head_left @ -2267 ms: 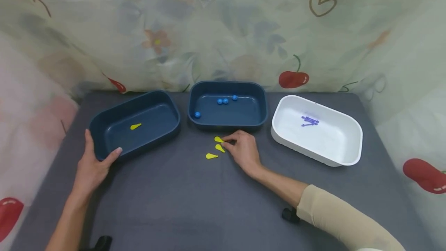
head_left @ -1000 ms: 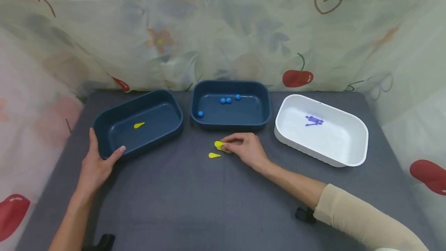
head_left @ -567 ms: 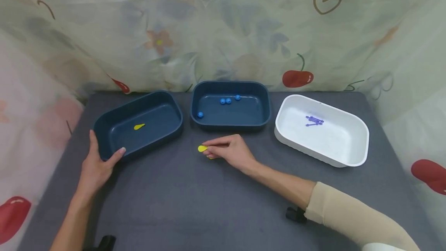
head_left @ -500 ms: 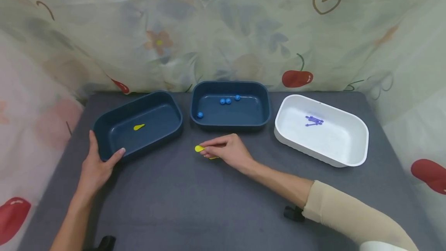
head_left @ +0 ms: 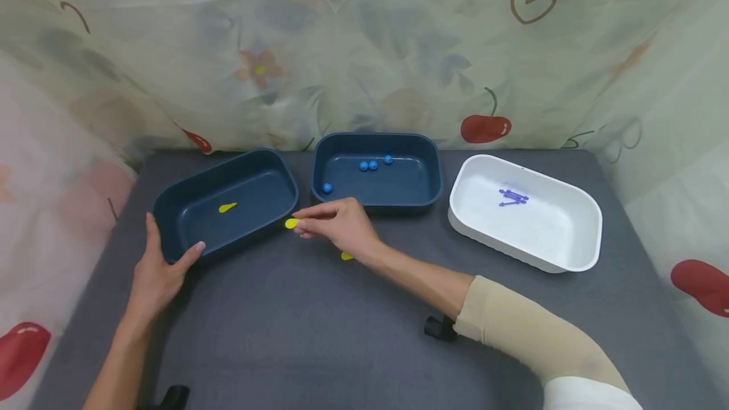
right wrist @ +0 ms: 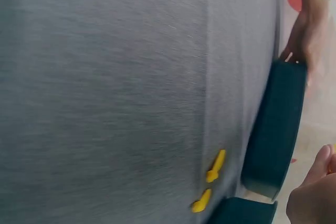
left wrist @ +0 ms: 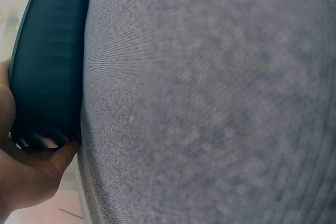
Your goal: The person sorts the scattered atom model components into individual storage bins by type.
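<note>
My left hand grips the near left corner of a dark blue tray, thumb over the front rim; the left wrist view shows the fingers round its end. Inside that tray lies one yellow teardrop-shaped piece. Between thumb and fingertips, my right hand pinches another yellow teardrop-shaped piece, held just off the tray's right side. Two more such pieces are on the cloth: the right wrist view has one piece beside a second piece. In the head view the right hand partly covers them.
A second dark blue tray with several blue beads stands at the back middle. To the right is a white tray holding several small purple sticks. A printed curtain hangs behind the grey cloth-covered table.
My right hand has pinched a yellow teardrop-shaped piece from the cloth, lifted it and carried it left toward the left tray. My left hand keeps its grip there.
</note>
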Available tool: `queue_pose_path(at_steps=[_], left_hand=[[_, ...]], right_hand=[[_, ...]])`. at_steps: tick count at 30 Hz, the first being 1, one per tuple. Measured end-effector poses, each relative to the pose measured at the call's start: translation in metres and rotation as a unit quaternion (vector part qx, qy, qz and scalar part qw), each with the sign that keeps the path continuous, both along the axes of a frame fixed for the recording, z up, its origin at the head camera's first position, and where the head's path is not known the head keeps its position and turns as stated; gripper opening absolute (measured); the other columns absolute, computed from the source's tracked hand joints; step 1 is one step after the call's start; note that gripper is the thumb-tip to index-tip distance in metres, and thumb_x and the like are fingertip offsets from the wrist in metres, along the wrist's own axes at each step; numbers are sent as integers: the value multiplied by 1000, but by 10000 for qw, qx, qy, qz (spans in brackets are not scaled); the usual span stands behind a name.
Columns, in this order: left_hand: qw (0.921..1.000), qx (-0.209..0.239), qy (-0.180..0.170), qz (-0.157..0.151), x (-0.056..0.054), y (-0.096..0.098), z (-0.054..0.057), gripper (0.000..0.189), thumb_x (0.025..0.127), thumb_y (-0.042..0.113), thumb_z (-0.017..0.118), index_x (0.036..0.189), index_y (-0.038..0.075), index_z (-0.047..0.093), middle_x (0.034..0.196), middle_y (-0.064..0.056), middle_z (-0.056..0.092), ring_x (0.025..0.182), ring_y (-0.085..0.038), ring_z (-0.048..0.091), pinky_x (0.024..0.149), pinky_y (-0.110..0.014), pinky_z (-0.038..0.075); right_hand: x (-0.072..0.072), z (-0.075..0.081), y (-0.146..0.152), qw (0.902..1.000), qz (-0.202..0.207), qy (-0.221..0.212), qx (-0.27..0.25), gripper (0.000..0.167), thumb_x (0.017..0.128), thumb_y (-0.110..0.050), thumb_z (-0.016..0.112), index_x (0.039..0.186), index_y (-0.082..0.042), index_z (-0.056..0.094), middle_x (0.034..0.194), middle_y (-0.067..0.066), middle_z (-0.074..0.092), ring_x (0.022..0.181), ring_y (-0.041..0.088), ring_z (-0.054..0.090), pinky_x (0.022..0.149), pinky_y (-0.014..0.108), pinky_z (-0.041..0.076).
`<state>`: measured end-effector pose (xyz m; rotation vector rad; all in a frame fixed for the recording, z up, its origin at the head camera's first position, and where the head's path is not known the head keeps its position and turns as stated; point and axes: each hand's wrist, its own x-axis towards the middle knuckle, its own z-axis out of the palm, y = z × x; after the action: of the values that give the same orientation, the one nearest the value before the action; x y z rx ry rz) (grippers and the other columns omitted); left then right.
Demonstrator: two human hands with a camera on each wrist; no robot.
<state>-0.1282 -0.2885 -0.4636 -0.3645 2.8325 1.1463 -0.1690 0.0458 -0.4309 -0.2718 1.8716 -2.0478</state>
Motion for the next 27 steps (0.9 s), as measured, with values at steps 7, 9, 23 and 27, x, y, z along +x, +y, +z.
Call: queue_pose_path(at_steps=[7,9,23,27], left_hand=[[10000,-18,-1,-8,-1,-2,0,107,95,51,61,155,19,-22,162,-24,-6,142,-56,12,110,-69,14],[10000,22,-25,-25,-1,-2,0,108,95,52,61,155,19,-22,162,-22,-8,143,-56,11,110,-69,14],[10000,49,-5,25,-3,-2,0,108,94,52,61,156,19,-21,163,-21,-8,144,-54,9,111,-68,12],[10000,8,18,57,-3,-1,0,109,94,52,62,156,17,-20,162,-23,-6,144,-54,10,112,-67,13]], right_hand=[[-18,7,-35,9992,-75,192,-350,24,85,-8,77,109,-3,77,96,7,76,88,22,74,82,37,57],[-23,8,-43,9988,-117,193,-424,24,85,-8,78,109,-3,77,96,6,76,88,21,74,83,38,57],[-63,14,-85,9978,-514,285,-319,23,86,-6,75,108,1,76,91,6,76,81,14,74,77,32,58],[-70,15,-100,9975,-575,374,-173,20,86,-8,75,105,-1,77,86,3,76,77,11,74,76,33,58]])
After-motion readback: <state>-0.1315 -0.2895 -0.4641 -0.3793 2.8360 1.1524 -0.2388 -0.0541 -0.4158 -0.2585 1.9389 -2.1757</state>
